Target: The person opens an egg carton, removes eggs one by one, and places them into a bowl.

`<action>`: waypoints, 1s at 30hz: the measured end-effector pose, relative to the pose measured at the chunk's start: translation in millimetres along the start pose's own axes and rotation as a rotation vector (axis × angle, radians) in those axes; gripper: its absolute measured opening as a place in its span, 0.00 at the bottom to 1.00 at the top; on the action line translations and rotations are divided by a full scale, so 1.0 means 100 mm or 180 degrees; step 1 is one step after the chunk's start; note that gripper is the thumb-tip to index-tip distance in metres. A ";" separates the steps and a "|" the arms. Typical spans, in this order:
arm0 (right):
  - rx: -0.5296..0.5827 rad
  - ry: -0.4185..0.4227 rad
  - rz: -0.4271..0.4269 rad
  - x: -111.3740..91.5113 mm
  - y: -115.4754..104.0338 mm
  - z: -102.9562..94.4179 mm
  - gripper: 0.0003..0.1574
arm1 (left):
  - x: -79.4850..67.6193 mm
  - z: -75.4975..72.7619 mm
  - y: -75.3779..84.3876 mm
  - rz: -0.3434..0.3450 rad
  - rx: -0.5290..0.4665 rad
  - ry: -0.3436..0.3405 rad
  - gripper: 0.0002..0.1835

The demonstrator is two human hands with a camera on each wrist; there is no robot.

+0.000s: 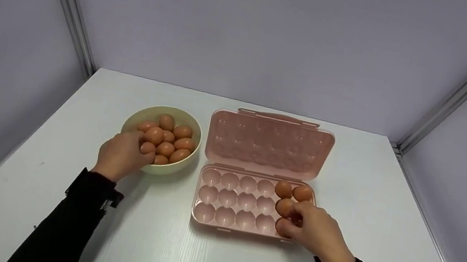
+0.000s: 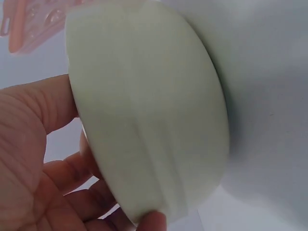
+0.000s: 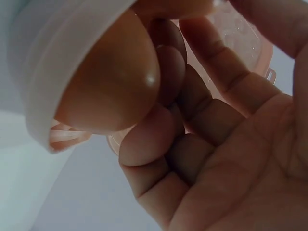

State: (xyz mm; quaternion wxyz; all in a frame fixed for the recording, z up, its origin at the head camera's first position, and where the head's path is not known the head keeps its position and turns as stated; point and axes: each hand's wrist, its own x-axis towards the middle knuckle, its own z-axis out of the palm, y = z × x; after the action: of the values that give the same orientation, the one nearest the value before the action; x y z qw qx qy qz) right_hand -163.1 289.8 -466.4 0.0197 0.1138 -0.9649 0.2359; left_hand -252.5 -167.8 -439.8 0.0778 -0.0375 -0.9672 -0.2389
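Note:
My left hand reaches over the near left rim of a pale green bowl heaped with brown eggs. Its thumb and fingers close round one egg there; in the left wrist view the bowl wall hides most of that egg. At the right end of a pink egg carton, my right hand pinches an egg in the front row between thumb and fingers. More eggs fill cups beside and behind it, partly covered by the hand. A large egg shows close up in the right wrist view.
The carton's hinged lid stands raised at the back. Bare cups make up the carton's left and middle columns. Bowl and carton stand side by side on a white table, with grey walls behind and at both sides.

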 end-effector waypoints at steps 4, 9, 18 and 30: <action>-0.0024 0.0026 -0.0070 0.00 -0.01 0.03 0.11 | -0.03 0.04 0.04 0.0036 0.0252 0.0221 0.10; -0.0163 0.0121 -0.0226 -0.02 -0.04 0.05 0.10 | -0.06 0.13 0.09 0.0107 0.0524 0.0519 0.12; -0.0288 0.0278 -0.0431 -0.02 -0.06 0.06 0.12 | -0.05 0.14 0.12 0.0111 0.0698 0.0630 0.16; -0.0634 0.0454 -0.0497 -0.06 -0.11 0.09 0.11 | -0.11 0.21 0.11 0.0131 0.0709 0.0816 0.30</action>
State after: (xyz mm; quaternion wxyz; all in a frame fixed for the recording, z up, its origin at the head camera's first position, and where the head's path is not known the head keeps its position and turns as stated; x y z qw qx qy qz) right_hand -155.1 277.8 -469.8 0.1178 0.1689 -0.9679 0.1442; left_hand -243.5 -148.1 -455.2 0.2092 -0.0176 -0.9689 -0.1314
